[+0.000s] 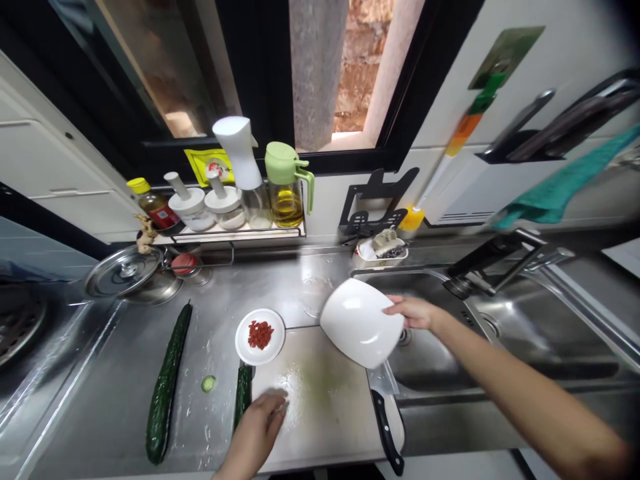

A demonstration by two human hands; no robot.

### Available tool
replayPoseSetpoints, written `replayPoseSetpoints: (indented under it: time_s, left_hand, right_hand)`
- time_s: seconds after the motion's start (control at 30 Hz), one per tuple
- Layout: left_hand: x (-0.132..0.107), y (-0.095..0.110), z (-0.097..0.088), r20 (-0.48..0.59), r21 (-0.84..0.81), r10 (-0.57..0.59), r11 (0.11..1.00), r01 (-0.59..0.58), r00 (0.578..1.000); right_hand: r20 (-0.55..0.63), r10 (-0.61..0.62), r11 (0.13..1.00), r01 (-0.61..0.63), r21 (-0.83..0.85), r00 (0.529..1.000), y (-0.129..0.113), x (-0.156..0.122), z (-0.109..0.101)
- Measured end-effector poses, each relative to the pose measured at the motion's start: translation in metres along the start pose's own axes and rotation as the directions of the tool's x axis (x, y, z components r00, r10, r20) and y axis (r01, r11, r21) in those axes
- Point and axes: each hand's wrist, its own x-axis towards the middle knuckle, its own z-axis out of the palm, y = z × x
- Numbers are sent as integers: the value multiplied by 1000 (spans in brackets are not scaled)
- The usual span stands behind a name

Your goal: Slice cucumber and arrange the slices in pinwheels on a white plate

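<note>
Head view, plate (361,323): above board (345,407) corner and sink (425,363) edge.
Right hand (414,313): pinches plate's rim.
Left hand (259,428): by cucumber (243,390); can't make out its grip.
Handling: likely stiff, breakable, slick if wet; rim suits thumb-and-finger hold.

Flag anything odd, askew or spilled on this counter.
Mild untidiness, no clear damage. A small cucumber piece lies loose on the steel counter, water drops nearby; the cutting board has a wet greenish smear. The black knife handle juts past the board's near-right corner, so it might get knocked.
</note>
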Motion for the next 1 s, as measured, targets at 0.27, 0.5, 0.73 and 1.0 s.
replayPoseSetpoints:
  time_s: [0.27,0.5,0.73,1.0]
  left_hand:
    - [1,-4,1,15,10,-49,999,49,999]
    - [-1,-1,7,9,-19,-32,999,32,999]
    - [-3,3,9,-11,-14,-34,999,33,999]
    - [-5,4,12,-4,-47,-30,998,29,1000]
  right_hand:
    - [46,1,935,-17,353,999,62,76,87]
    - [-12,38,903,-29,429,999,74,87,104]
    - [-9,19,904,-14,427,1000,80,84,112]
    - [-52,-61,957,73,280,997,79,79,116]
